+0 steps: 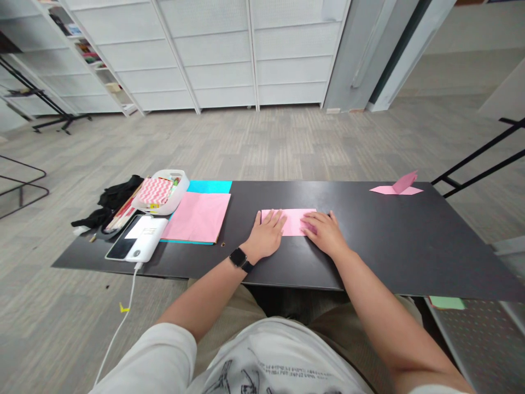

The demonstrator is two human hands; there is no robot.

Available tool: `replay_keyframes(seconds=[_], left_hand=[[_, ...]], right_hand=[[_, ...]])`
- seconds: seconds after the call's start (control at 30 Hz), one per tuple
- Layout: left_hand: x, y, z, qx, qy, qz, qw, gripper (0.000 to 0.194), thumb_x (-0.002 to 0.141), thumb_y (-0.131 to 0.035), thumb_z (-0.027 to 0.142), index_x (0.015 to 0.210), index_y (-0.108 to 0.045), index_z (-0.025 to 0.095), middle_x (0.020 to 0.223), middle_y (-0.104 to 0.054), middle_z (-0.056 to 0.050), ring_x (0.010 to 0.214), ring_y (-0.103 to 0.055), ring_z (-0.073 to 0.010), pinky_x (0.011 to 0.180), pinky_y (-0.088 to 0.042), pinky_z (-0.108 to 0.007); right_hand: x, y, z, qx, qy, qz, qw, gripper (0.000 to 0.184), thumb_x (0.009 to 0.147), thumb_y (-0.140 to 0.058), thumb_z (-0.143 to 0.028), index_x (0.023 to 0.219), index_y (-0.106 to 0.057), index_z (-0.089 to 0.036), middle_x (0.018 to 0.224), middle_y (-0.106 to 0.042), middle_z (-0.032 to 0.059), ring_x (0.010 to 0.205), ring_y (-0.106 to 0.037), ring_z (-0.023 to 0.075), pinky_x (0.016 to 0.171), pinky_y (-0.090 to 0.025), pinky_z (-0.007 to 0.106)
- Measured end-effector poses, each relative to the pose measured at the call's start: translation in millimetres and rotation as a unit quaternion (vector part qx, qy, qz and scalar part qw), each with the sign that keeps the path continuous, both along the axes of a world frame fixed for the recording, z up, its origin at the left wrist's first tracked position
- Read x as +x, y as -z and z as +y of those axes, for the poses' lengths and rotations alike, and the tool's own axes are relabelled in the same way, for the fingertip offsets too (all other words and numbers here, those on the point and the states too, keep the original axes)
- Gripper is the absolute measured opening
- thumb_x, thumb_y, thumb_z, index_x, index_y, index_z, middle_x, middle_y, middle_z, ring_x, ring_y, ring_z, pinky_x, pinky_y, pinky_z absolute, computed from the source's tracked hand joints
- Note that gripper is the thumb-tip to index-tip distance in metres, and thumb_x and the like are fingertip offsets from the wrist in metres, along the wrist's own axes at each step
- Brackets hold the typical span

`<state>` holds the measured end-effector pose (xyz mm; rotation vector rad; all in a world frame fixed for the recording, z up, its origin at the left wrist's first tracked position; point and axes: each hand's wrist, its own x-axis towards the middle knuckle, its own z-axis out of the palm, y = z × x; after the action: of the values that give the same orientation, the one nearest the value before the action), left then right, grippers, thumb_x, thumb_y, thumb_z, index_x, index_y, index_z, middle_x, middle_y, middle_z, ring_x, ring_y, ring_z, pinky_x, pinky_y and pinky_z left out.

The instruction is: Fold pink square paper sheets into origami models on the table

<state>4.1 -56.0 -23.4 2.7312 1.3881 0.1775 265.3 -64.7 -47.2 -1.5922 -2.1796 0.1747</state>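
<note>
A pink sheet of paper [292,222], oblong and apparently folded, lies flat on the dark table [381,241] in front of me. My left hand [266,235] rests on its left end with the fingers stretched out and lying flat. On the right end lies my right hand [324,229], palm down, fingers extended over the paper. Neither hand grips anything. The paper's middle shows between the hands, while both ends are partly hidden under the fingers.
Left of my hands lies a stack of pink paper [200,217] over blue sheets [211,186]. Beyond it are a white tub [180,186], a white device with a cable [150,238] and a black cloth [118,194]. A folded pink paper piece [400,189] stands at the far right.
</note>
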Motion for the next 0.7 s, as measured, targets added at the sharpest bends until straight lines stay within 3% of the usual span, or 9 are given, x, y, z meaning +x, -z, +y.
replay_keyframes(seconds=[0.27, 0.53, 0.7], left_hand=[[-35, -8.8, -5, -0.006, -0.009, 0.026, 1.000, 0.058, 0.110, -0.033, 0.029, 0.167, -0.038, 0.027, 0.177, -0.032, -0.009, 0.165, -0.030, -0.0337, 0.132, -0.018, -0.072], [-70, -6.2, -4, -0.008, -0.054, 0.052, 0.997, 0.061, 0.108, -0.040, 0.034, 0.168, -0.038, 0.032, 0.179, -0.028, -0.009, 0.164, -0.028, -0.0394, 0.130, -0.021, -0.075], [-75, -21.9, 3, 0.013, -0.091, 0.032, 0.995, 0.066, 0.099, -0.046, 0.020, 0.165, -0.044, 0.023, 0.178, -0.031, -0.012, 0.164, -0.029, -0.0393, 0.132, -0.022, -0.071]], right_hand=[[1, 0.3, 0, -0.006, 0.000, 0.008, 1.000, 0.031, 0.102, -0.060, -0.038, 0.129, -0.074, -0.034, 0.141, -0.071, 0.0079, 0.132, -0.063, 0.0323, 0.124, -0.020, 0.077], [1, -0.9, -1, -0.012, -0.004, 0.011, 1.000, 0.031, 0.103, -0.057, -0.039, 0.129, -0.074, -0.033, 0.141, -0.070, 0.0084, 0.132, -0.062, 0.0330, 0.124, -0.019, 0.078], [2, 1.9, 1, -0.005, -0.003, 0.000, 1.000, 0.031, 0.103, -0.058, -0.040, 0.129, -0.074, -0.034, 0.141, -0.071, 0.0088, 0.131, -0.063, 0.0326, 0.123, -0.022, 0.077]])
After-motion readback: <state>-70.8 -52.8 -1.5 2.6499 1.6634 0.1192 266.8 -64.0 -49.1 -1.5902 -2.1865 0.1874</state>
